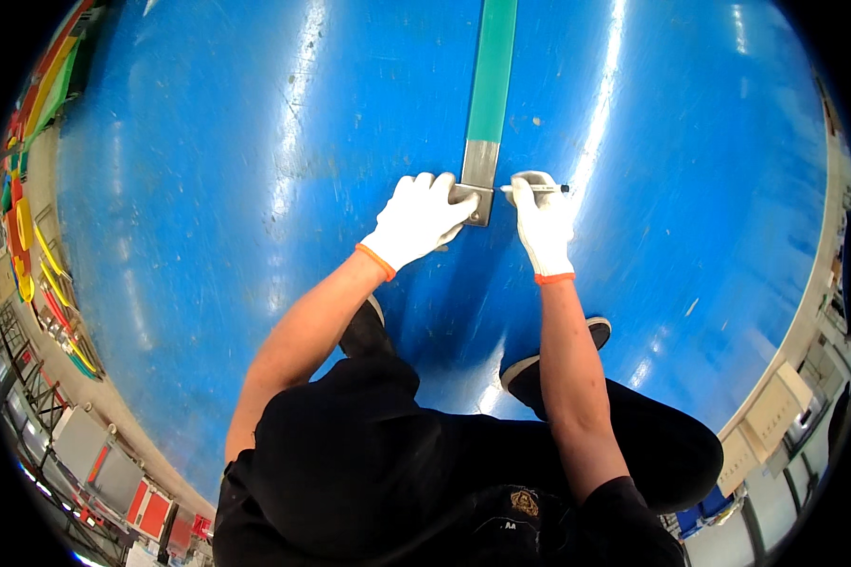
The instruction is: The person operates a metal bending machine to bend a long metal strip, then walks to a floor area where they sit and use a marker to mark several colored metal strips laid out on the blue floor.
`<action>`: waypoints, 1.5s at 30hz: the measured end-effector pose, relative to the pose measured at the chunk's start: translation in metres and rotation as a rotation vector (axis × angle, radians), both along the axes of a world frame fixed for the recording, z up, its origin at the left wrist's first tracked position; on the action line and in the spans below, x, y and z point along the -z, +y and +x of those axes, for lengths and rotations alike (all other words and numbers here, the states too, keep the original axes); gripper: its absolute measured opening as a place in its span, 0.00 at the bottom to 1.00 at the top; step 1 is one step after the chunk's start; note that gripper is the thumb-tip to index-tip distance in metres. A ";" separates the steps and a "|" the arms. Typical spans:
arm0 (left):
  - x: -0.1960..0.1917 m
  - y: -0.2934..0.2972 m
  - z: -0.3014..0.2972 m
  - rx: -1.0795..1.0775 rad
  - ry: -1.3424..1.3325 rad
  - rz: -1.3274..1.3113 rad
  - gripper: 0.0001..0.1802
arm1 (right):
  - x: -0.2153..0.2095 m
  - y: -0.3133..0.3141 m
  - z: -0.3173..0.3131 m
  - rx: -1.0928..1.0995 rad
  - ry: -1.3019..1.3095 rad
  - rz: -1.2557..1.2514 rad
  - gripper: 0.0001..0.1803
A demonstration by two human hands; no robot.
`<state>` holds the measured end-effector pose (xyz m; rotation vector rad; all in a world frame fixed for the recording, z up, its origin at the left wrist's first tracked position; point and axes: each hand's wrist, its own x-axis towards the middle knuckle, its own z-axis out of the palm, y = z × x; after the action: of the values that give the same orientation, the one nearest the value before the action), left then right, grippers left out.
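Observation:
A long flat bar [494,85] with a green face runs down from the far edge and ends in bare grey metal near the middle. At that end sits a squarish metal plate [483,210] with a round hole or bolt in it. My left hand [418,215], in a white glove with an orange cuff, grips the plate's left side, thumb on top and fingers curled. To the right of the plate, my right hand [545,227], gloved alike, pinches a slim white and black marker pen [547,189]. Its tip points left, close to the bar's right edge.
The floor [199,189] is glossy blue with scuffs and light streaks. Red, yellow and green parts [52,274] lie along the left rim. Grey and red cabinets [104,463] stand at lower left, cardboard sheets [771,416] at lower right. My shoes rest just behind my hands.

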<state>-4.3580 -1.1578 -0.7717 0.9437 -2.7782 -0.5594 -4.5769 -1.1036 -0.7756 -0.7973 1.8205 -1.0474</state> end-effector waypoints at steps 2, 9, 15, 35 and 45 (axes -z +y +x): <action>-0.002 0.000 0.000 0.003 0.002 -0.004 0.23 | -0.008 0.003 -0.009 0.022 0.081 0.000 0.09; -0.017 -0.008 -0.004 -0.053 -0.044 0.111 0.25 | -0.043 -0.002 -0.035 0.425 -0.021 -0.251 0.11; -0.016 0.013 0.021 0.062 -0.138 0.233 0.19 | -0.060 -0.009 -0.034 0.501 -0.093 -0.309 0.10; -0.242 0.211 0.253 -1.917 0.689 1.067 0.27 | -0.321 0.004 0.035 0.290 -0.302 -0.194 0.12; -0.561 0.200 0.256 -1.727 0.586 1.170 0.26 | -0.695 0.058 0.097 -0.401 -0.266 0.245 0.15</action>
<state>-4.1017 -0.9581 -0.2111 2.1713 -0.2879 -1.5078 -4.4794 -1.0456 -0.0801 -0.7899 1.4509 -0.6243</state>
